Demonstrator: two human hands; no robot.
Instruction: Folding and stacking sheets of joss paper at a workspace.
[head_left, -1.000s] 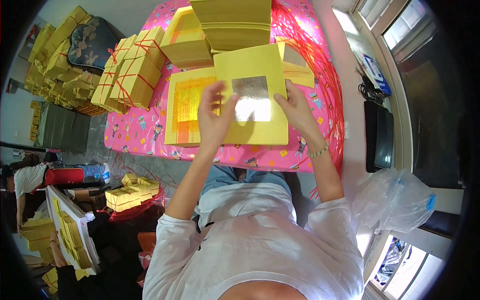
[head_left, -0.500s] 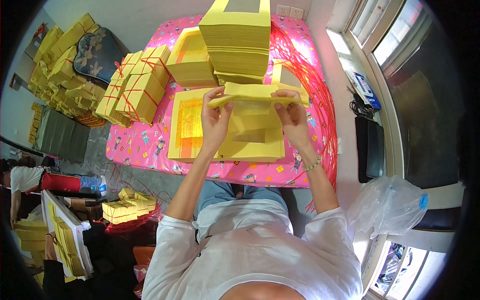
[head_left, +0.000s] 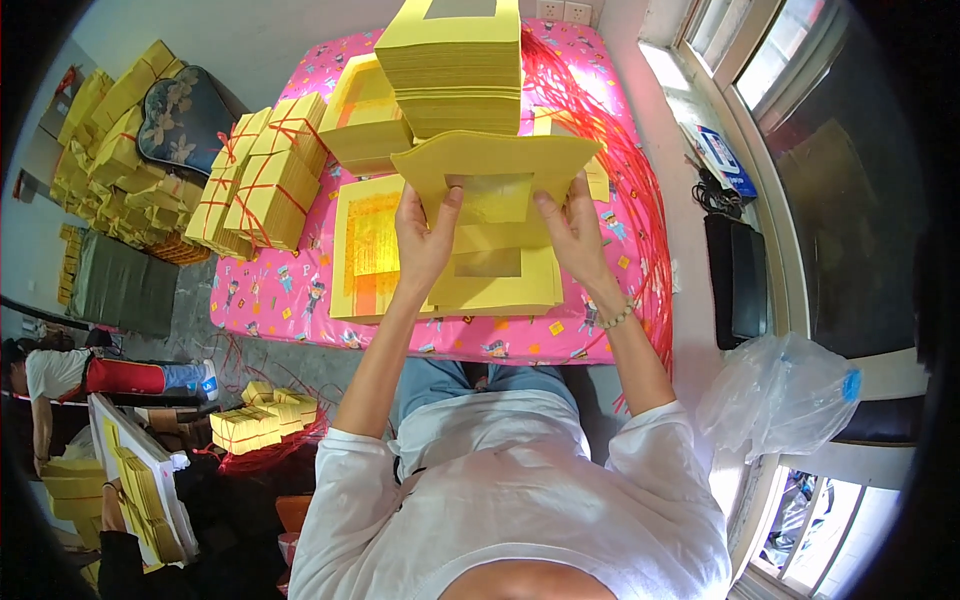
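Between my two hands, a thin sheaf of yellow paper point(head_left: 495, 152) stands tilted up, with a shiny pale rectangle at its middle. My left hand point(head_left: 425, 235) grips its left side, thumb on the near face. On the right side, my right hand point(head_left: 577, 232) pinches it the same way; the other fingers are partly hidden behind. Below lies a low stack of yellow paper point(head_left: 500, 294) with a grey rectangle. Left of that is a stack with an orange-printed sheet point(head_left: 375, 245). A tall yellow paper stack point(head_left: 450, 75) rises just beyond the sheaf.
Pink patterned cover point(head_left: 270, 305) lies under everything. Red-tied paper bundles point(head_left: 275, 190) stand at left, and long red strings point(head_left: 650, 230) trail along the right. A clear plastic bag point(head_left: 780, 395) hangs near the window. At lower left, another person point(head_left: 60, 375) is beside more paper.
The sheaf was held nearly edge-on; now it is tilted upright with its broad face showing. Both hands have moved slightly lower, still gripping it. The view has shifted a little.
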